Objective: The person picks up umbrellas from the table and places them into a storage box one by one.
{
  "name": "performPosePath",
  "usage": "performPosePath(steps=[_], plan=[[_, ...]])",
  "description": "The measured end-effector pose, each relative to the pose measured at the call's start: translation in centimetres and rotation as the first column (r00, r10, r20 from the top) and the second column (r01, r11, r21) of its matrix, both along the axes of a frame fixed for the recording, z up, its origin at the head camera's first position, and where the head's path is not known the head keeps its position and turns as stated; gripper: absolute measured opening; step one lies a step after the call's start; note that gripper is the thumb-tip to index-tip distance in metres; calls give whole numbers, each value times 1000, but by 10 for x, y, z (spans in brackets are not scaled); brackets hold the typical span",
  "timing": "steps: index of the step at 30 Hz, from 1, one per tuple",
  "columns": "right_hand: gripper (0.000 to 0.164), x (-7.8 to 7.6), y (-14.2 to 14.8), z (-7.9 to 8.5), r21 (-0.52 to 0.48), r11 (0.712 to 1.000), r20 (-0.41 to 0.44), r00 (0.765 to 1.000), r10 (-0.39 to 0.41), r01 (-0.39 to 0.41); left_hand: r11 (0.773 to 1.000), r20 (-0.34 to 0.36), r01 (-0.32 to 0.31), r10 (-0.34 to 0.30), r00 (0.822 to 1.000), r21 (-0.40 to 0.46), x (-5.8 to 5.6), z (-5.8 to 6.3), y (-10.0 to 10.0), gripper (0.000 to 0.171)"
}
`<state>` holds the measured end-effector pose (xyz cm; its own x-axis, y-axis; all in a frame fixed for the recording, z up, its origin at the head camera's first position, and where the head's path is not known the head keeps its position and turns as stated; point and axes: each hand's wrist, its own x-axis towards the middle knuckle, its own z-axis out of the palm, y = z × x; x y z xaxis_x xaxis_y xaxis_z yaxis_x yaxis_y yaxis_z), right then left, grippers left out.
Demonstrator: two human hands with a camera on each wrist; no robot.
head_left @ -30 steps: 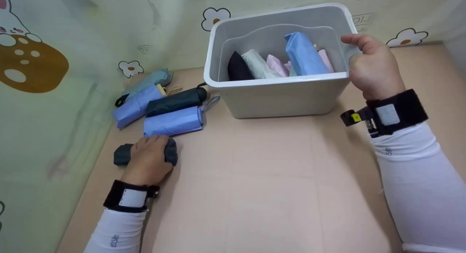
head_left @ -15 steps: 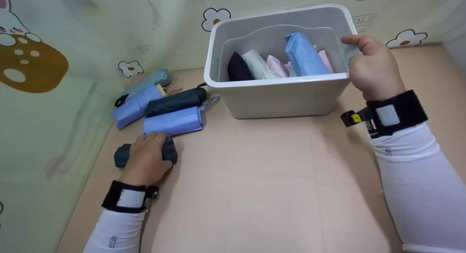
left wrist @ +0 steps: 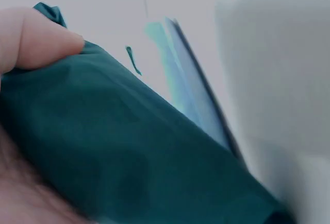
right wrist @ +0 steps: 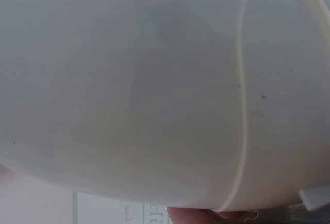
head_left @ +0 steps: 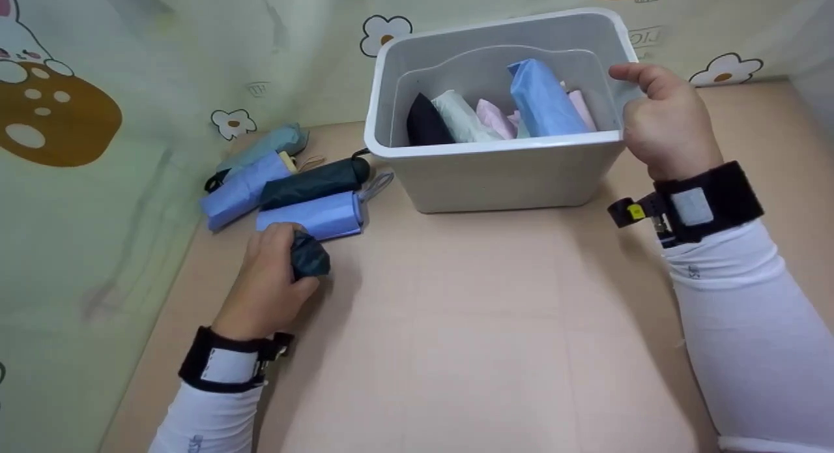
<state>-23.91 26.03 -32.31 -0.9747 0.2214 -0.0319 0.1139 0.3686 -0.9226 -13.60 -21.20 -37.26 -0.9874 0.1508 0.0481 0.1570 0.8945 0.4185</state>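
Surface: pale peach tabletop, faint crease lines across its middle. Patterned cloth hangs along the left and the top of the frame, printed with flowers and a rabbit. The tabletop's left edge runs slantwise beside it, toward the lower left.

Edges and room: white bin stands at upper centre-right, its front wall facing me, soft bundles lying inside: black, pale, pink, blue. At centre-left, beside the bin, lies a group of folded umbrellas: grey-green, periwinkle, near-black and blue. A broad stretch of tabletop spans the lower centre, between my forearms, up to the bin's base.

Fingers: my left hand, centre-left, is wrapped round the dark green umbrella; one end protrudes to the right of my thumb and fingers. The left wrist view shows the green cloth running from upper left to lower right, one digit pressed over its upper edge, palm beneath. Whether it touches the tabletop I cannot tell. My right hand, upper right, grips the bin's right rim, one digit stretched over it; the other fingertips are mostly hidden.
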Motion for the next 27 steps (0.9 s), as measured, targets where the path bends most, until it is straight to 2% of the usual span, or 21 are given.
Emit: performPosePath(steps=[6, 11, 15, 18, 22, 24, 27], plan=[[68, 0, -1, 0, -1, 1000, 11, 1000, 4, -4, 989, -51, 51, -45, 998, 136, 8, 9, 17, 52], [67, 0, 0, 1, 6, 1000, 21, 1000, 2, -2, 958, -137, 114, -80, 987, 263, 13, 14, 30, 51], [66, 0, 0, 2, 0, 1000, 24, 1000, 5, -5, 930, -215, 168, -100, 971, 325, 16, 20, 40, 52], [66, 0, 0, 2, 2, 1000, 22, 1000, 8, -8, 895, -256, 199, -99, 962, 400, 17, 28, 46, 51], [67, 0, 1, 3, 10, 1000, 20, 1000, 6, -7, 828, -293, 254, -114, 949, 501, 15, 43, 58, 51], [67, 0, 1, 2, 8, 1000, 14, 1000, 7, -7, 807, -336, 296, -130, 933, 511, 10, 51, 64, 50], [68, 0, 2, 1, 9, 1000, 15, 1000, 8, -8, 806, -433, 369, -158, 888, 463, 0, 64, 77, 48]])
